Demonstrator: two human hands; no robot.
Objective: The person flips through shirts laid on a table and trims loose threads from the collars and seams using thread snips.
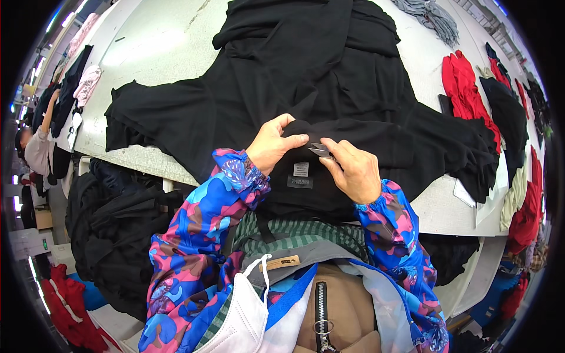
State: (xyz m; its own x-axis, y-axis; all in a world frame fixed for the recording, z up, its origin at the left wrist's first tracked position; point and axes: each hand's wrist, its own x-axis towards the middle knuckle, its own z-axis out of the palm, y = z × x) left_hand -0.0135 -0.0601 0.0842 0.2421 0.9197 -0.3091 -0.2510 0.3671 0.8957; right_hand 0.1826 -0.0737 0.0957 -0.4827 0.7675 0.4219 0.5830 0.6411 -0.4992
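A black garment point(276, 88) with wide sleeves lies spread over the white table in front of me. My left hand point(272, 143) is closed on its edge, thumb and fingers pinching the fabric. In my right hand point(358, 172) are small metal thread snips point(319, 150), their two pointed blades close to the left thumb and directed at the pinched cloth. Below the hands, a small white label point(301, 169) and a dark label point(300, 182) show on the inside of the garment. Folds hide the rest of the edge in my left hand.
The white table point(159, 44) extends around the garment. Piled black clothes point(112, 229) sit below its left edge. Red garments point(465, 88) and dark ones lie on the right, grey cloth point(432, 20) at the far right. A co-worker point(38, 144) stands at far left.
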